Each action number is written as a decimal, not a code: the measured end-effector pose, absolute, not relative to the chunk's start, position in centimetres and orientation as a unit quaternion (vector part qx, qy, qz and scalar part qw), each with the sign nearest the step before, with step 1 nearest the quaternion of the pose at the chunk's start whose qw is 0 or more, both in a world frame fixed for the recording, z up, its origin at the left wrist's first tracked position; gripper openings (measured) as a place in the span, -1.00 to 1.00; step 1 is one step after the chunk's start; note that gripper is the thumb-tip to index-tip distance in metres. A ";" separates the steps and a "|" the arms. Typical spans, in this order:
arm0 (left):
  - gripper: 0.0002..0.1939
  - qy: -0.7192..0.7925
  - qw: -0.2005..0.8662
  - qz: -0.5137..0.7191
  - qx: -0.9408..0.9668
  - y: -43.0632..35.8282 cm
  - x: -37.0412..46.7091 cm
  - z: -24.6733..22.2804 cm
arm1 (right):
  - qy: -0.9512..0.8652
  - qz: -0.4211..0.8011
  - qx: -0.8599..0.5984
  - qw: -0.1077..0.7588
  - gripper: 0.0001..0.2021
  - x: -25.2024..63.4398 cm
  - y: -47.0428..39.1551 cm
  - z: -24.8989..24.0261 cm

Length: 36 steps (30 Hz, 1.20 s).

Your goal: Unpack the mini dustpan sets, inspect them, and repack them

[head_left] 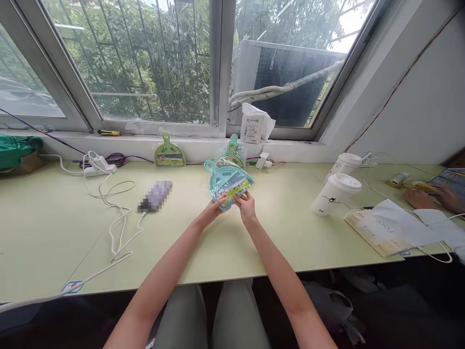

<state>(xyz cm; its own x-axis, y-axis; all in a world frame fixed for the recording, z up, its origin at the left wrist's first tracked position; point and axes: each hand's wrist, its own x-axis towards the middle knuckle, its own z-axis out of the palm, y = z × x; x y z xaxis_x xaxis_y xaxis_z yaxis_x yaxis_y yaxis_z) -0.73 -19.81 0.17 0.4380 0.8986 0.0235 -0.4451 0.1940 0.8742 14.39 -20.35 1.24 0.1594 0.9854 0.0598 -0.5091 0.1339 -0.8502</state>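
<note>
Both hands are on the teal dustpan pack — left hand pinching its lower edge, right hand gripping the label end, holding it just above the pale green surface. Behind the pack sits a stack of similar ones by the window sill, a green one off to the pack's left, and two paper cups well to its right.

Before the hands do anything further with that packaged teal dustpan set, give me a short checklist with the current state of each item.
1. Left hand grips the teal dustpan set at its lower edge: ok.
2. Right hand pinches the same lower edge: ok.
3. Set lifted off the table: cannot tell.
4. White cable lies apart from both hands: ok.
5. Paper cups stand upright, away from the right arm: ok.
6. Plastic wrapping intact: cannot tell.
</note>
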 end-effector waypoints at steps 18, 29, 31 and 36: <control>-0.47 0.294 0.665 0.536 0.429 -20.3 1.4 0.0 | -0.320 0.563 -0.344 0.680 -0.54 14.5 -19.7 0.3; -0.51 0.321 0.642 0.540 0.440 -20.2 1.3 -0.5 | -0.348 0.546 -0.370 0.666 -0.57 14.3 -20.0 0.5; -0.51 0.349 0.635 0.549 0.416 -19.6 0.6 -0.5 | -0.382 0.569 -0.384 0.619 -0.61 15.1 -19.4 0.6; -0.54 0.431 0.626 0.560 0.328 -17.4 -3.1 -0.3 | -0.510 0.477 -0.467 0.542 -0.66 18.6 -18.9 1.0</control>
